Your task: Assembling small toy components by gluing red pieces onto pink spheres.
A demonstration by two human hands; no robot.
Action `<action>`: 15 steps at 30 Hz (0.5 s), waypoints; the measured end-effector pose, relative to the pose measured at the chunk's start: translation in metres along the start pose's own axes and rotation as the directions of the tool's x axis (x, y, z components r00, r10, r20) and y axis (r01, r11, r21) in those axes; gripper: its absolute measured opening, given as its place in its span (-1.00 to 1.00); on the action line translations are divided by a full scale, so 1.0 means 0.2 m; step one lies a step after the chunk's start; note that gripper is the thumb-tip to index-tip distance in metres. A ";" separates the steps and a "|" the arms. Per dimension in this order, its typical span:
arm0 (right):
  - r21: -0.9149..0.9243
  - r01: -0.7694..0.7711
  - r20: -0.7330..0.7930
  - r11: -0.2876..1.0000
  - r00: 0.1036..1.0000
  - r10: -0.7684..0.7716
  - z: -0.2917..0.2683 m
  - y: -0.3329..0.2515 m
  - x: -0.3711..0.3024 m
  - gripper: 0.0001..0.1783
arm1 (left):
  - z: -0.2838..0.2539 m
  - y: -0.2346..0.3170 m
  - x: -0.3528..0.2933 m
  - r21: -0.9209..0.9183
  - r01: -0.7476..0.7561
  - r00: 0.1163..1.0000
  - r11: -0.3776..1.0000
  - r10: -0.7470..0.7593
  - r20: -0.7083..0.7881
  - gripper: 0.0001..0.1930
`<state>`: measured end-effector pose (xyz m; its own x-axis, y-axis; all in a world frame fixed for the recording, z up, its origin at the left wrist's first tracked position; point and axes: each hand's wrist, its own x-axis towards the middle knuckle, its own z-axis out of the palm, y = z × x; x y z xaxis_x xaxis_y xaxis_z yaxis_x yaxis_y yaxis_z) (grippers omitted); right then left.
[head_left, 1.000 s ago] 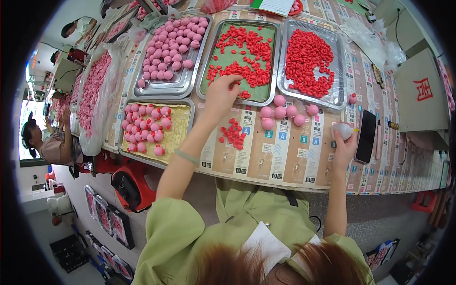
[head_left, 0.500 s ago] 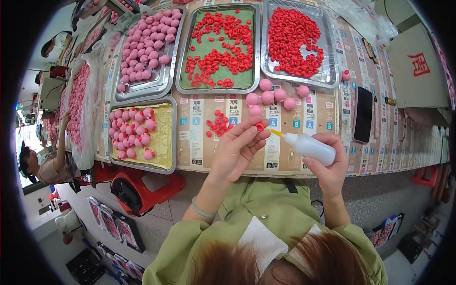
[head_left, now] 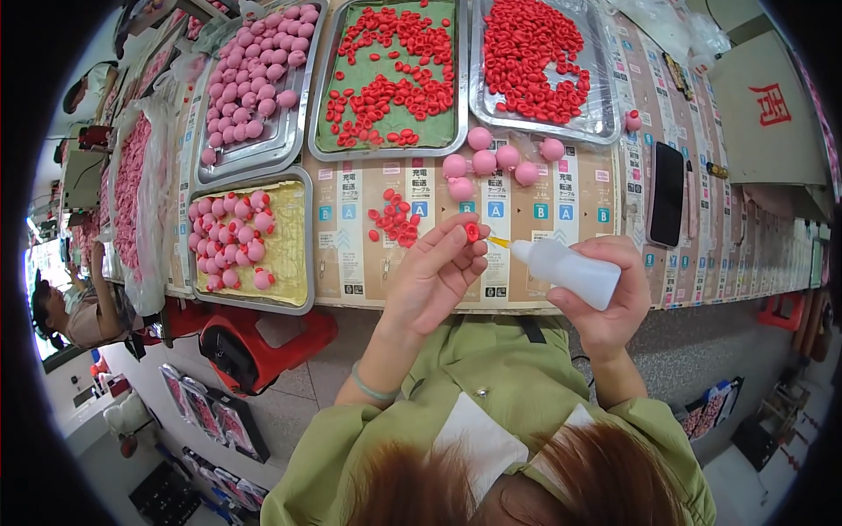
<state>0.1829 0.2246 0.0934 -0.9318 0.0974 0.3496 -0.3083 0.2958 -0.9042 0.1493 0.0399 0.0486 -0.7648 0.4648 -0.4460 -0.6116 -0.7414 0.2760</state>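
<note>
Between the thumb and fingertips of my left hand (head_left: pixel 436 267) is a small red oval ring-like piece (head_left: pixel 472 232), its hollow side showing. My right hand (head_left: pixel 618 316) is wrapped round a white squeeze bottle (head_left: pixel 574 273), tilted so that its thin yellow nozzle (head_left: pixel 499 242) points left at the red piece. A small gap separates the nozzle tip from the piece. Beside my left hand lies a small pile of loose red pieces (head_left: pixel 399 219). Several plain pink balls (head_left: pixel 483 163) sit on the table just beyond both hands.
Trays line the far side: pink balls in one (head_left: pixel 294 131), red pieces on green lining in another (head_left: pixel 390 151), more red pieces in a third (head_left: pixel 605 123). At left, a yellow-lined tray (head_left: pixel 289 237) holds pink balls with red pieces attached. A black phone (head_left: pixel 667 193) lies right.
The view has shifted slightly, so the table appears farther left and up. The red piece has turned to show more of its hollow, and the nozzle tip is a little farther from it.
</note>
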 end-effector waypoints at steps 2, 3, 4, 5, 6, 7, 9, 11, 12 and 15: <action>-0.034 0.011 -0.010 0.999 1.000 -0.012 0.00 0.00 0.00 -0.49 | 0.00 0.00 0.00 0.020 -0.002 1.000 1.000 0.002 -0.015 -0.76; -0.034 0.010 -0.009 0.999 1.000 -0.010 0.00 0.00 0.00 -0.49 | 0.00 0.00 0.00 0.018 -0.001 1.000 1.000 0.001 -0.017 -0.76; -0.031 0.008 -0.013 0.999 1.000 -0.009 0.01 0.01 0.00 -0.49 | 0.00 0.00 0.00 0.020 0.000 1.000 1.000 0.000 -0.014 -0.76; -0.028 0.007 -0.017 1.000 1.000 -0.008 0.01 0.01 0.00 -0.49 | 0.00 -0.01 0.00 0.022 0.001 1.000 1.000 -0.001 -0.012 -0.76; -0.028 0.006 -0.017 1.000 1.000 -0.007 0.01 0.01 0.01 -0.49 | 0.00 -0.01 0.00 0.021 0.002 1.000 1.000 -0.001 -0.013 -0.76; -0.047 0.014 -0.008 0.999 1.000 -0.015 0.00 0.01 0.01 -0.49 | 0.00 -0.01 0.00 0.019 0.003 1.000 1.000 -0.003 -0.003 -0.76; -0.067 0.022 0.002 0.998 1.000 -0.022 0.00 0.01 0.01 -0.49 | 0.00 -0.01 0.00 0.017 0.005 1.000 1.000 -0.005 0.006 -0.76; -0.077 0.028 0.006 0.997 1.000 -0.028 0.00 0.01 0.01 -0.49 | 0.00 -0.01 0.00 0.023 0.002 1.000 1.000 -0.002 -0.005 -0.76; -0.076 0.027 0.007 0.997 1.000 -0.027 0.00 0.01 0.01 -0.49 | 0.00 0.00 0.00 0.022 0.001 1.000 1.000 -0.001 -0.007 -0.76; -0.054 0.005 0.011 0.999 1.000 -0.005 0.00 0.00 0.01 -0.50 | 0.00 0.00 0.00 0.034 -0.001 1.000 0.999 0.001 -0.016 -0.76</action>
<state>0.1812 0.2249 0.0934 -0.9324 0.0856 0.3511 -0.3024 0.3469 -0.8878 0.1502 0.0400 0.0492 -0.7623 0.4557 -0.4596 -0.6174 -0.7249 0.3053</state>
